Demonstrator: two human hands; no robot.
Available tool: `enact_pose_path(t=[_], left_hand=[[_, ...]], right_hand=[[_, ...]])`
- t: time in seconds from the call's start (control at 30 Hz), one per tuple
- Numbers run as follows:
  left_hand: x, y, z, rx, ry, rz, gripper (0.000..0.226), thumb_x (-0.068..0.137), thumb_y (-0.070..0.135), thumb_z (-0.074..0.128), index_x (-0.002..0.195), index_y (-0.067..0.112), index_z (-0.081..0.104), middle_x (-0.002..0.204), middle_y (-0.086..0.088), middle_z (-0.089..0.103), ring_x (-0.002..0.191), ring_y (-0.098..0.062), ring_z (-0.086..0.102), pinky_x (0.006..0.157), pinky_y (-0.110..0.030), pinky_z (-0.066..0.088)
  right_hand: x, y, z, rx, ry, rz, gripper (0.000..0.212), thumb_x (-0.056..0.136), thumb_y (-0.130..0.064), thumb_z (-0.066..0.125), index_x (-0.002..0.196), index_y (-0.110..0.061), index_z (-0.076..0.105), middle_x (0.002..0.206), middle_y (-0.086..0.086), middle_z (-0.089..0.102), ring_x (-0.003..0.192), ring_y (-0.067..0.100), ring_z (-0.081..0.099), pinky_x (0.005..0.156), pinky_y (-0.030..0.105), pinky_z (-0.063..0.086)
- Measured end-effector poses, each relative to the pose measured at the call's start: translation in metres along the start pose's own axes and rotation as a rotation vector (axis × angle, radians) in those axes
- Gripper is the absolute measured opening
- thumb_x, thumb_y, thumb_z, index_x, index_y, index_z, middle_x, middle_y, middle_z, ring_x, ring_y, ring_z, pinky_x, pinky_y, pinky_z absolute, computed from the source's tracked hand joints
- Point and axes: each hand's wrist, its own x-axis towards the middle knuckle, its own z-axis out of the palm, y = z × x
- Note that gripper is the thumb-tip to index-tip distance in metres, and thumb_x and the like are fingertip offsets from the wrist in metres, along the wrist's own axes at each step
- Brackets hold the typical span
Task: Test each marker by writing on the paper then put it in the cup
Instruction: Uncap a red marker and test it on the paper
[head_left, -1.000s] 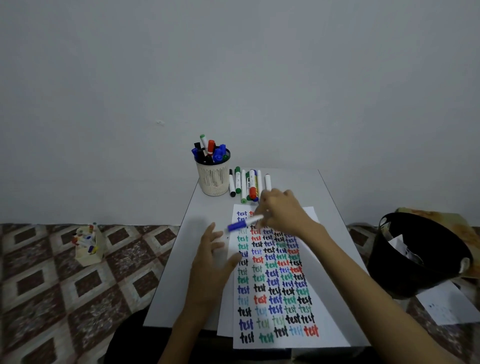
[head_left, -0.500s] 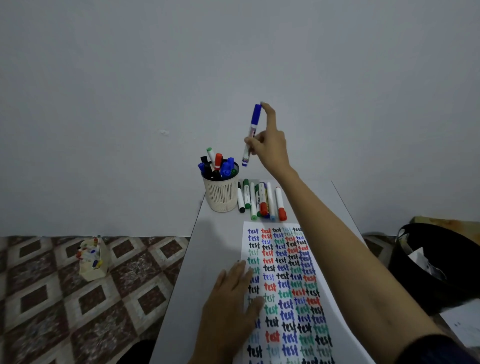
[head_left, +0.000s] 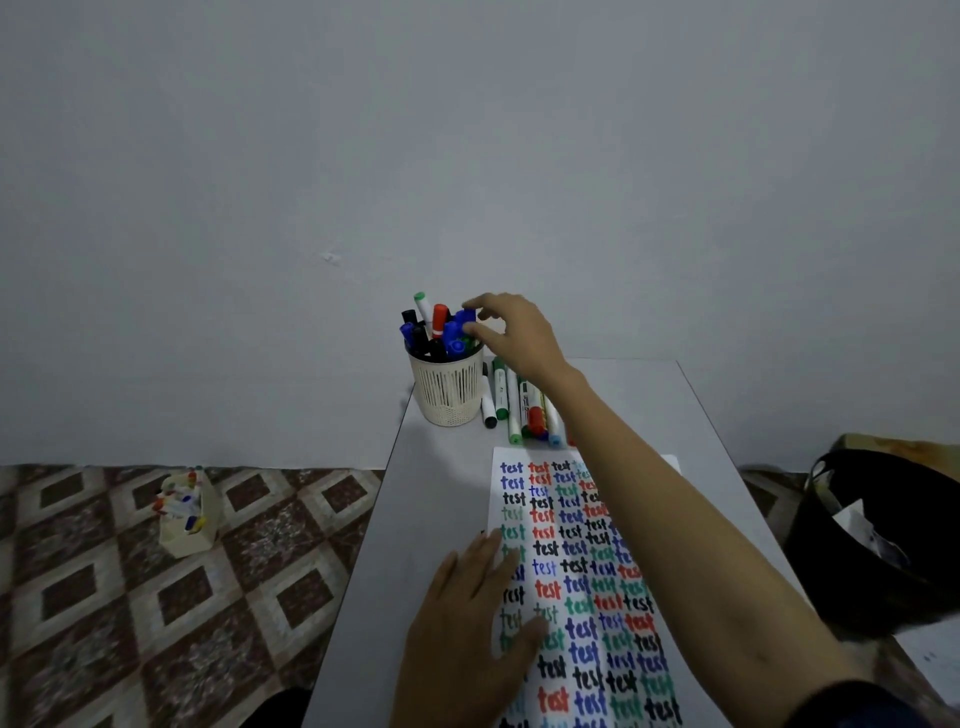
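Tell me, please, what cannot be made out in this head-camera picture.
All in the head view:
- Whether the right hand pinches or only touches the blue marker in the cup: the fingers cover the contact.
- The loose markers: the row's right end is hidden by the forearm.
- The paper: the bottom is cut off by the frame edge, and part lies under the left hand.
- The black bin: the contents are too dark.

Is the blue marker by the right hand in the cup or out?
In. The blue marker stands in the cup among other markers; the right hand is at its cap.
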Motion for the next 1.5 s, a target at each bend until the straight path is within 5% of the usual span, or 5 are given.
enact_pose_path(t=[0.4,0.67,0.87,1.17,1.5], left_hand=[[0.000,-0.004,0.001,0.013,-0.021,-0.025,0.102,0.058,0.090,-0.007,0.146,0.041,0.010,0.142,0.034,-0.015,0.131,0.015,-0.015,0.098,-0.004,-0.021],[-0.003,0.004,-0.006,-0.007,-0.012,-0.027,0.091,0.067,0.086,-0.001,0.145,0.039,0.008,0.136,0.035,-0.017,0.115,0.022,-0.028,0.094,-0.003,-0.023],[-0.004,0.000,0.001,-0.080,0.028,-0.034,0.080,0.075,0.081,0.010,0.144,0.040,0.014,0.144,0.030,-0.003,0.138,0.004,-0.002,0.112,-0.019,0.001],[-0.011,0.009,-0.006,-0.439,0.240,0.037,0.065,0.080,0.072,0.043,0.136,0.039,0.037,0.133,0.028,0.042,0.122,0.008,0.041,0.097,-0.018,0.037],[-0.021,0.017,-0.009,-0.586,0.162,0.149,0.023,0.097,0.035,0.039,0.112,0.026,0.055,0.086,0.007,0.066,0.075,-0.010,0.067,0.063,-0.023,0.053]], right_hand=[[-0.059,0.075,-0.041,-0.075,-0.325,0.773,0.020,0.084,-0.016,0.070,0.097,-0.006,0.059,0.096,0.012,0.066,0.070,0.018,0.059,0.058,0.027,0.049],[-0.071,0.069,-0.024,-0.082,-0.194,0.722,0.023,0.074,-0.017,0.076,0.075,-0.010,0.054,0.073,0.008,0.055,0.059,0.015,0.050,0.055,0.027,0.045],[-0.095,0.051,-0.061,0.721,0.137,0.852,0.010,0.087,-0.007,0.064,0.088,0.001,0.058,0.073,0.009,0.061,0.054,0.015,0.061,0.050,0.024,0.053],[-0.204,-0.034,-0.064,0.968,-0.358,0.531,0.017,0.084,0.002,0.063,0.073,-0.005,0.054,0.065,0.013,0.062,0.046,0.020,0.056,0.040,0.020,0.044],[-0.238,-0.084,-0.049,0.834,-0.175,0.460,0.028,0.081,-0.008,0.074,0.078,0.007,0.051,0.062,0.018,0.057,0.041,0.018,0.049,0.038,0.023,0.036]])
